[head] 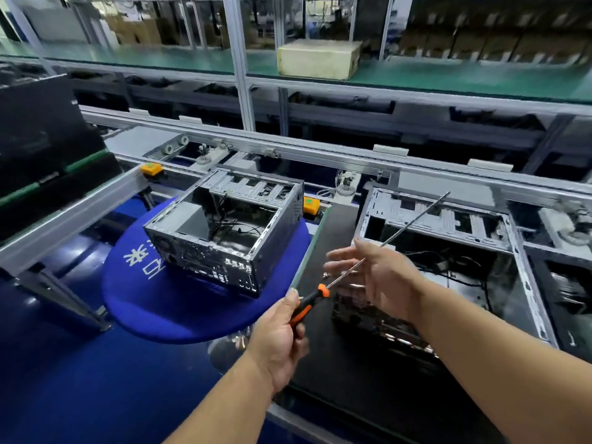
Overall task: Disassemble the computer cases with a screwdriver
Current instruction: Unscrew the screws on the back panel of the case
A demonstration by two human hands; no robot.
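An open black computer case [205, 251] lies on a round blue pad [179, 309] at centre left. A second, larger open case [442, 219] lies to the right on a black mat [336, 373]. My left hand [275, 334] grips the orange-and-black handle of a long screwdriver [309, 302]. Its thin shaft runs up and to the right over the larger case. My right hand [384, 277] hovers in front of that case with fingers spread. The shaft passes across its palm side, and I cannot tell whether it touches.
A conveyor line with metal rails runs across behind the cases, with orange stoppers [151, 169] on it. A large black box [41, 136] stands at the left. A pale carton [320, 57] sits on the green upper shelf. The floor below is blue.
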